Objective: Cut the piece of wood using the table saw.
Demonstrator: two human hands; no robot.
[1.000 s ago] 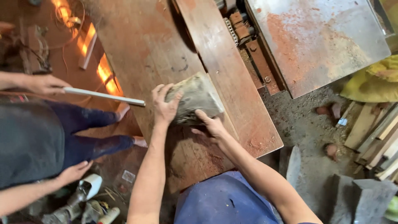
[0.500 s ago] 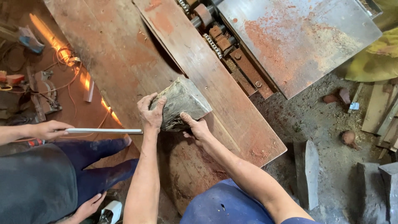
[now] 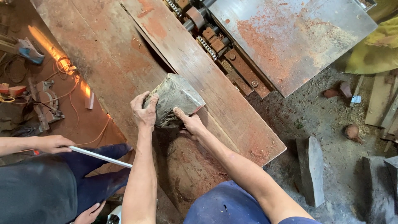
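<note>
A rough grey-brown wood block [image 3: 176, 97] rests on the rusty red machine table [image 3: 124, 54]. My left hand [image 3: 145, 113] grips its near left side, fingers curled over the top edge. My right hand [image 3: 190, 122] presses its near right face, thumb up along the block. Both forearms reach in from the bottom of the view.
Another person sits at the left, a hand [image 3: 52, 144] holding a thin white rod [image 3: 101, 157]. Cutter rollers and chain [image 3: 205, 35] lie between the two rusty table plates [image 3: 290, 37]. Wood blocks [image 3: 311, 170] and offcuts litter the dirt floor at the right. Cables and tools lie far left.
The view has shifted so the block sits higher and nearer the middle. Both hands stay on it. The other person's rod hand has dropped lower left.
</note>
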